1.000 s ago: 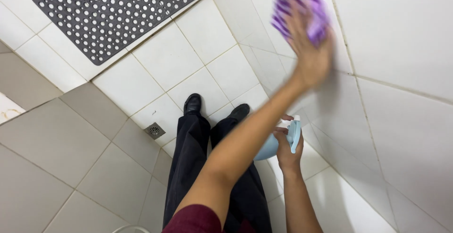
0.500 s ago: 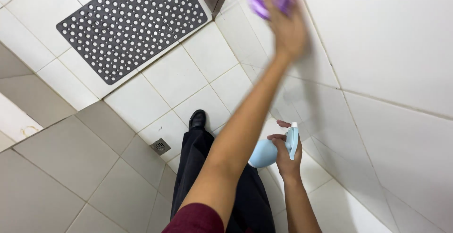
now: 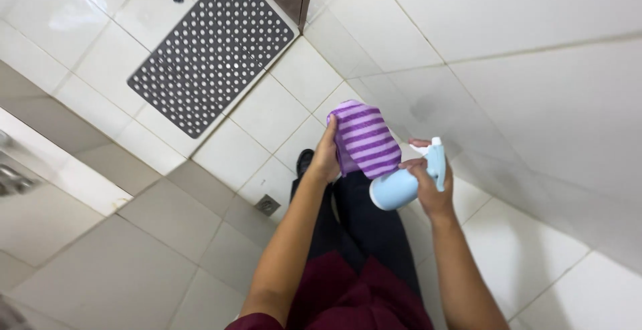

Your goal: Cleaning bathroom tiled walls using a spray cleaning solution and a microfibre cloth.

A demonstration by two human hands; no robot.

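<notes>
While tiled wall (image 3: 535, 89) crowds the right, floor left stays open; left hand (image 3: 326, 157) grips striped purple cloth (image 3: 364, 139), right hand (image 3: 428, 183) clasps pale-blue spray bottle (image 3: 401, 184).

Soft striped purple cloth (image 3: 365, 139), smooth pale blue plastic spray bottle (image 3: 401, 184), glossy white wall tiles (image 3: 535, 69), perforated grey rubbery mat (image 3: 212, 52)

purple striped cloth (image 3: 364, 139), pale blue spray bottle (image 3: 401, 184), grey perforated mat (image 3: 210, 56).
</notes>
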